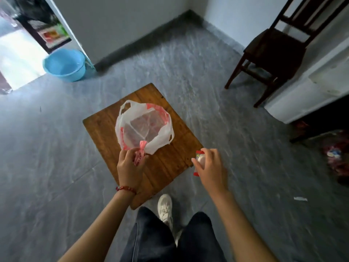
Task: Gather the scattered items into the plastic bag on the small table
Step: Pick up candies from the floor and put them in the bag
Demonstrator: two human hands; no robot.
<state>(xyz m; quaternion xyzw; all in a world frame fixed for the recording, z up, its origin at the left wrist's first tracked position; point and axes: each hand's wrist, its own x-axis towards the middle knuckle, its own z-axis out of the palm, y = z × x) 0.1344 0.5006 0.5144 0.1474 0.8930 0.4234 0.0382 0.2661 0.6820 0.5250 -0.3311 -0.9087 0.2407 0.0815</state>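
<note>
A white plastic bag (pixel 143 127) with red print lies open on the small wooden table (pixel 102 129). My left hand (pixel 129 167) pinches the bag's near rim, where the plastic is bunched into a pink twist. My right hand (pixel 210 168) hovers over the table's right corner and grips a small packet (pixel 198 159) with red ends and a pale middle. The packet is to the right of the bag and apart from it. The bag looks empty inside.
A blue basin (pixel 64 65) stands on the floor by the doorway at the far left. A dark wooden chair (pixel 273 52) stands at the far right, next to a white cabinet (pixel 317 87). A white scrap (pixel 300 199) and a red pile (pixel 336 157) lie on the floor at right.
</note>
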